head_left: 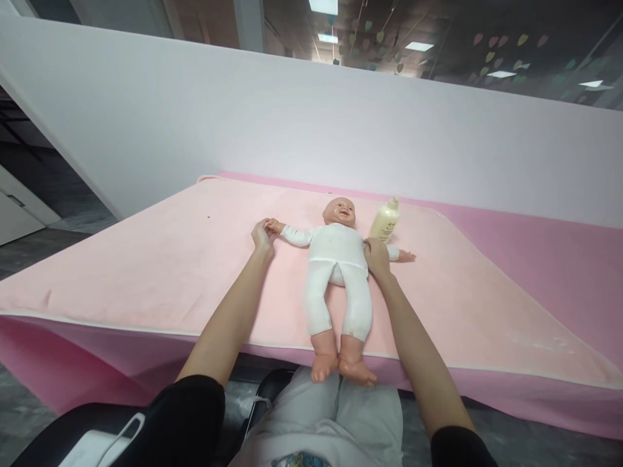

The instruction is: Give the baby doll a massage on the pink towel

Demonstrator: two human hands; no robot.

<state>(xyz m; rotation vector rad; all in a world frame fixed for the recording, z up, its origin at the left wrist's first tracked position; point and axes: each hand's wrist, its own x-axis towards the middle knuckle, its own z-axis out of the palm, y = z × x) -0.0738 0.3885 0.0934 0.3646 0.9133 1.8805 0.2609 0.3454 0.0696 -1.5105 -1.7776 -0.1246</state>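
A baby doll (pixel 339 245) with a white cloth body lies on its back, feet over the table's near edge. My left hand (pixel 263 237) has its fingers closed on the doll's hand at the left, with that arm stretched out sideways. At the doll's other side, my right hand (pixel 377 255) is closed against the torso and upper arm; its fingertips are partly hidden. Beyond that hand, the doll's other forearm (pixel 403 256) sticks out to the right. A pale yellow pump bottle (pixel 385 220) is just behind my right hand.
A pale pink mat (pixel 160 259) covers most of the table, over a brighter pink cloth (pixel 549 259). A white partition (pixel 311 123) rises along the far edge. My lap is under the near edge, and a white device with a cable (pixel 100 447) is at lower left.
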